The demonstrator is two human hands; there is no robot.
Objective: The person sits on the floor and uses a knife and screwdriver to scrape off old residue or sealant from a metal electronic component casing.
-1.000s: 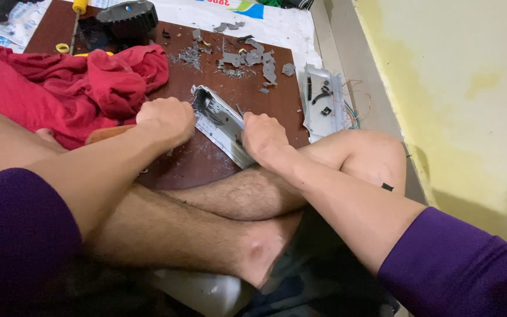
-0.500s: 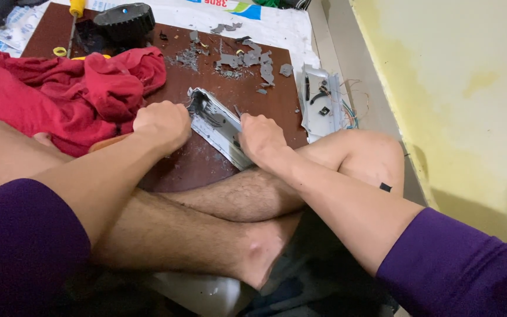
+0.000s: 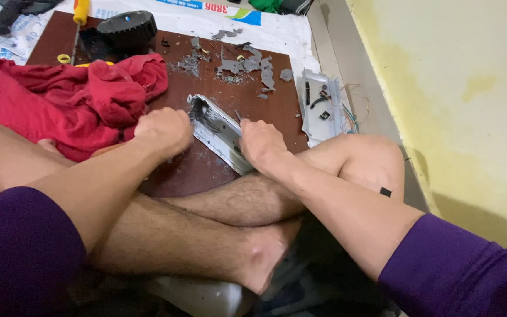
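Hands at work on a grey casing (image 3: pixel 218 132) lying on a brown board (image 3: pixel 206 170) beside a red cloth (image 3: pixel 60 103). Left hand (image 3: pixel 164 130) is a closed fist gripping the casing's near-left end; right hand (image 3: pixel 262 144), fingers curled, clamps its right edge. Grey fragments (image 3: pixel 247 64) lie scattered beyond.

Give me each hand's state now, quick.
Left hand: closed on the upper end of the grey metal casing.
Right hand: closed on its lower end.
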